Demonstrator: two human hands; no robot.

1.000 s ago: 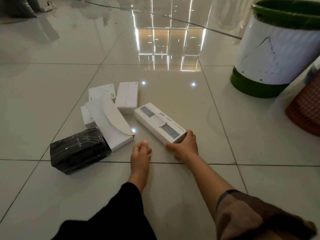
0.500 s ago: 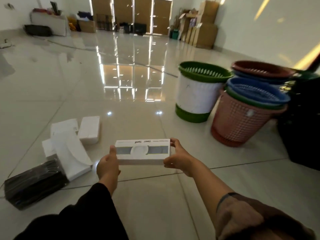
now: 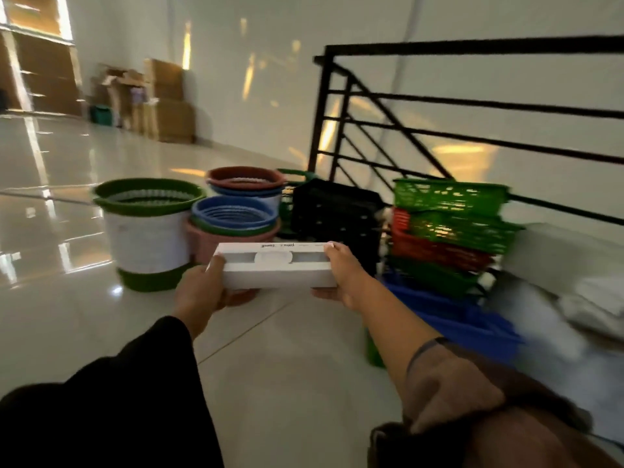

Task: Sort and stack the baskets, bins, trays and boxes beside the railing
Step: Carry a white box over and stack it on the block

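I hold a long white box (image 3: 277,269) level in the air in front of me. My left hand (image 3: 206,288) grips its left end and my right hand (image 3: 341,278) grips its right end. Beyond the box stand a white bin with green rims (image 3: 148,231), a pink basket holding blue and green nested ones (image 3: 233,224), a red and blue stack (image 3: 246,184), and a black crate (image 3: 334,211). A stack of green and red trays (image 3: 449,231) rises to the right over blue trays (image 3: 456,319). The black railing (image 3: 439,130) runs behind them.
Glossy tiled floor (image 3: 287,383) spreads under my arms. Cardboard boxes (image 3: 158,103) stand along the far wall at the left. White items (image 3: 591,298), blurred, lie at the right by a low ledge. A green object (image 3: 373,349) sits partly hidden behind my right forearm.
I lifted the white box off the floor with both hands and turned right. The other boxes on the floor have left the view and the railing and tray stacks have come in.
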